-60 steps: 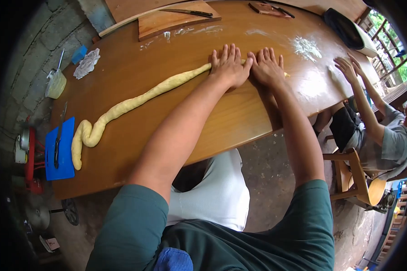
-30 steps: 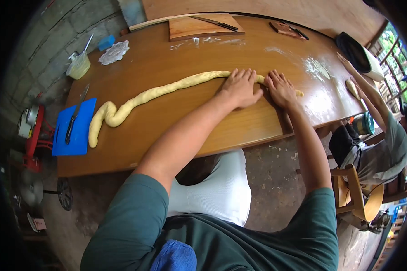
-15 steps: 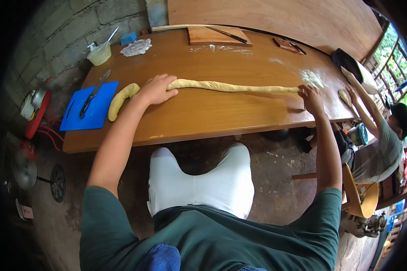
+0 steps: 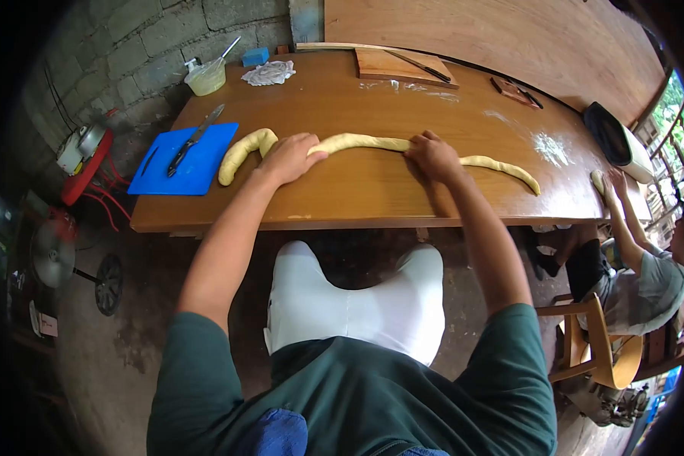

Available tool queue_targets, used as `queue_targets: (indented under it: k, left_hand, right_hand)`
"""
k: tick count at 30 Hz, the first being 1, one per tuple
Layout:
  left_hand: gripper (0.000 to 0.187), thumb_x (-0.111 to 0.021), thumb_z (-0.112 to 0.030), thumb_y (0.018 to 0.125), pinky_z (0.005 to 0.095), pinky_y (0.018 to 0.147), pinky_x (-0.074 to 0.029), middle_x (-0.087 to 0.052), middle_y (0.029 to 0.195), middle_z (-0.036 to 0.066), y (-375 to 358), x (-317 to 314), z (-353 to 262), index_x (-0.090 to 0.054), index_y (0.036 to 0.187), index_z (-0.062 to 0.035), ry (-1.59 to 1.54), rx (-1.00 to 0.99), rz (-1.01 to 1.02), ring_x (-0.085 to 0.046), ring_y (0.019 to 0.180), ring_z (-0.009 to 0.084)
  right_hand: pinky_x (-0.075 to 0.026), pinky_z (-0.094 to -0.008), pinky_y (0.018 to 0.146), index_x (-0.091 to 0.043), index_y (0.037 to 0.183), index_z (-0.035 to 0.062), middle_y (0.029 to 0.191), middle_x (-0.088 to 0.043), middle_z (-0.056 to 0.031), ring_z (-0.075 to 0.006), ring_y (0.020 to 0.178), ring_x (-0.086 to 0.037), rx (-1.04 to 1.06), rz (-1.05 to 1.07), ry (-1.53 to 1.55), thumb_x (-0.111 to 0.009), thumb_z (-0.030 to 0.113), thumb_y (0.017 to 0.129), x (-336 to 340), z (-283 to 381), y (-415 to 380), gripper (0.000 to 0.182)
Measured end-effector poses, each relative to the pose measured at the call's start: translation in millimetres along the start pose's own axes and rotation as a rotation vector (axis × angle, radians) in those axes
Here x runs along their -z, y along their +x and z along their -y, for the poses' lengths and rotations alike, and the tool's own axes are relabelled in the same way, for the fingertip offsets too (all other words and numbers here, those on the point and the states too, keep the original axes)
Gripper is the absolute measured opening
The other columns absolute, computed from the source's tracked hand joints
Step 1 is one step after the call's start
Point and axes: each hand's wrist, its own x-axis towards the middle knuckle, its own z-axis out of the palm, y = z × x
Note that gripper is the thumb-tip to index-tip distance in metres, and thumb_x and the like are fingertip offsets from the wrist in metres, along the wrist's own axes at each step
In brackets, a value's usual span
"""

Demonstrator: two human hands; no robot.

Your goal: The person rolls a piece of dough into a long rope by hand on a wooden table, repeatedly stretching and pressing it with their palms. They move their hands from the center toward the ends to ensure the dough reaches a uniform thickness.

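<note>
A long rope of pale yellow dough [image 4: 361, 141] lies across the wooden table [image 4: 342, 197]. My left hand [image 4: 291, 158] is wrapped over it near its thick, curved left end, fingers together. Further right, my right hand [image 4: 433, 156] closes round the dough's middle part. The thinner tail of the rope runs out past that hand and bends toward the front edge. The parts of the dough under both palms are hidden. Left of the thick end is a blue cutting board [image 4: 148, 171] with a knife [image 4: 195, 141] on it.
At the back stand a bowl [image 4: 206, 78], a crumpled cloth [image 4: 269, 73], a blue block [image 4: 255, 57] and a wooden board [image 4: 403, 70] with a dark stick. Flour [image 4: 551, 149] is scattered at the right. Another person [image 4: 646, 285] sits beyond, hands on dough at the table's right end.
My right hand has moved left along the dough, from its thin end to the middle, leaving the tail uncovered and bent. The view has shifted, so the table appears further right.
</note>
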Motion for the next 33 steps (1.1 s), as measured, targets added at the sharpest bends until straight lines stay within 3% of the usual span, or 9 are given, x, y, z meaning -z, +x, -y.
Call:
queue_targets:
  k: [6,8,10,12,15,19,26,32,33]
  left_hand:
    - [0.027,-0.072,-0.032,0.100,0.0482,0.096,-0.052,-0.070,0.109,0.014,-12.3,-3.0,-22.1,-0.070,0.111,-0.0079,-0.059,-0.167,-0.047,-0.067,0.109,0.0357]
    - [0.026,-0.071,-0.026,0.101,0.0486,0.101,-0.050,-0.070,0.115,0.014,-0.5,-12.0,-36.5,-0.070,0.119,-0.0075,-0.037,-0.136,-0.020,-0.066,0.113,0.0348]
    - [0.032,-0.067,-0.019,0.102,0.0493,0.104,-0.048,-0.068,0.122,0.014,7.3,-18.9,-62.7,-0.067,0.130,-0.0044,0.017,-0.226,-0.304,-0.064,0.117,0.0348]
    - [0.044,-0.063,-0.016,0.103,0.0482,0.113,-0.045,-0.064,0.140,0.016,10.0,-22.6,-96.3,-0.059,0.144,0.0000,-0.006,-0.235,-0.185,-0.060,0.131,0.0363]
    - [0.064,-0.044,-0.039,0.114,0.0470,0.133,-0.022,-0.037,0.171,0.022,9.9,-45.1,-134.6,-0.038,0.164,0.0004,-0.161,-0.136,0.143,-0.032,0.160,0.0374]
    - [0.077,-0.025,-0.057,0.115,0.0498,0.135,-0.006,-0.018,0.180,0.015,42.0,-73.4,-104.5,-0.023,0.171,-0.0043,-0.057,-0.026,0.166,-0.012,0.167,0.0306]
    - [0.079,-0.015,-0.063,0.112,0.0541,0.134,0.001,-0.013,0.181,0.008,126.3,-75.8,-57.2,-0.023,0.172,-0.0131,0.078,0.299,0.243,-0.008,0.168,0.0291]
    - [0.076,-0.023,-0.065,0.110,0.0552,0.135,-0.004,-0.011,0.182,0.008,200.1,-104.7,-10.1,-0.025,0.173,-0.0222,0.095,0.405,0.124,-0.008,0.168,0.0294]
    - [0.075,-0.026,-0.063,0.110,0.0539,0.135,-0.004,-0.013,0.181,0.009,212.0,-110.2,-2.4,-0.027,0.172,-0.0212,0.099,0.391,0.060,-0.009,0.167,0.0294]
  right_hand:
    - [-0.055,-0.0495,0.101,-0.073,0.128,0.0166,0.125,-0.071,-0.0104,-0.0377,0.116,-0.068,-0.103,0.149,-0.066,-0.074,0.036,0.097,77.7,-40.2,-63.7,0.036]
    - [-0.051,-0.0491,0.106,-0.071,0.130,0.0160,0.129,-0.069,-0.0103,-0.0369,0.124,-0.063,-0.111,0.138,-0.182,-0.073,0.035,0.098,91.6,-15.4,-72.8,0.038]
    - [-0.048,-0.0488,0.110,-0.068,0.135,0.0100,0.128,-0.068,-0.0125,-0.0362,0.128,-0.059,-0.096,-0.009,-0.216,-0.072,0.033,0.099,85.6,3.3,-81.3,0.043]
    - [-0.046,-0.0485,0.115,-0.062,0.140,0.0039,0.138,-0.066,-0.0168,-0.0372,0.134,-0.058,-0.146,-0.117,-0.149,-0.068,0.031,0.102,87.0,33.8,-80.5,0.047]
    - [-0.033,-0.0462,0.129,-0.049,0.155,-0.0017,0.165,-0.046,-0.0220,-0.0351,0.155,-0.041,-0.177,0.120,-0.030,-0.048,0.047,0.112,69.1,84.1,-83.9,0.065]
    - [-0.013,-0.0478,0.135,-0.029,0.167,-0.0028,0.174,-0.031,-0.0218,-0.0317,0.164,-0.023,-0.324,0.110,-0.099,-0.024,0.069,0.110,26.0,47.8,-51.6,0.092]
    - [-0.009,-0.0508,0.135,-0.025,0.168,-0.0017,0.177,-0.024,-0.0193,-0.0324,0.166,-0.017,-0.534,0.277,-0.113,-0.018,0.080,0.104,2.6,-21.6,49.7,0.104]
    - [-0.010,-0.0521,0.135,-0.034,0.166,0.0018,0.177,-0.025,-0.0167,-0.0312,0.166,-0.014,-0.498,0.069,-0.028,-0.027,0.081,0.103,-20.1,-77.5,114.9,0.102]
    - [-0.015,-0.0507,0.134,-0.046,0.159,0.0017,0.171,-0.038,-0.0188,-0.0338,0.163,-0.026,-0.458,-0.087,-0.003,-0.034,0.077,0.104,-32.9,-91.7,122.9,0.094]
